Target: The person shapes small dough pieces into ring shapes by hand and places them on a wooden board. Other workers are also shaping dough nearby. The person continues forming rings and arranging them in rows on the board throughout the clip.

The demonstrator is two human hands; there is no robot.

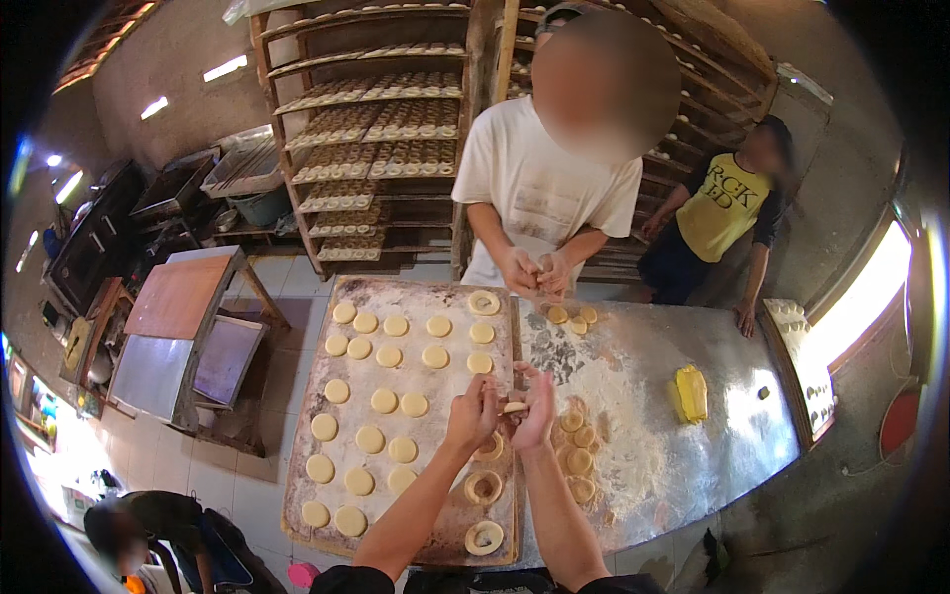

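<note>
Forearms [416,515]: rising from 6 o'clock, their dark sleeves [361,580] cut off by the lower edge, the left one hiding part of the board [416,297]
Left hand [473,408]: fingers bent inward just beside the dough; their tips overlap in view, so I cannot tell whether they pinch it
Right hand [535,408]: fingers curled, pinching the dough, far side hidden
Dough [514,407]: small pale piece at 6 o'clock, between the hands above the board's edge, partly covered by fingers
Discs [385,400]: loose rows on the board, mostly from 7 to 9 o'clock, one near the left forearm
Cups [484,486]: down the board's near right side; the one between the wrists is partly covered
Moulds [574,460]: at 5 o'clock on the table [643,475], overlapping, too heaped to count
Yellow block [691,394]: at 4 o'clock, glare beside it
Co-worker [554,178]: at 1 o'clock, head blurred; what the fingers hold is unclear
Rack [282,148]: at 11 o'clock, top cut off, trays too small to read closely
</note>
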